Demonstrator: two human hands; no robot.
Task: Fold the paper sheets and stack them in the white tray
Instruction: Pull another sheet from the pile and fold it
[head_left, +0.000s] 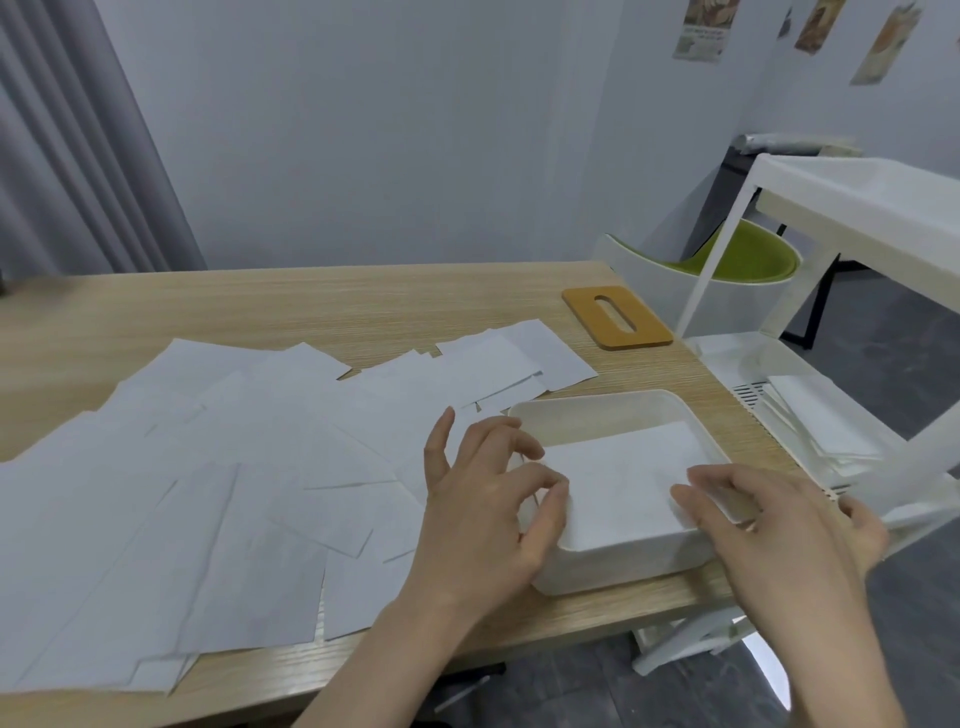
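Observation:
A white tray (597, 410) stands near the table's front right corner, with a stack of folded white paper (618, 478) inside it. My left hand (483, 499) hovers at the tray's left rim, fingers loosely curled, holding nothing. My right hand (769, 525) lies at the stack's right side with straight fingers touching the paper and the tray's right rim. Several unfolded white paper sheets (208, 467) are spread in overlapping layers over the left and middle of the wooden table (311, 306).
An orange-brown wooden lid with an oval slot (615, 317) lies at the table's back right. A white cart (857, 208) with more paper on its lower shelf stands right of the table, a green chair (748, 260) behind it.

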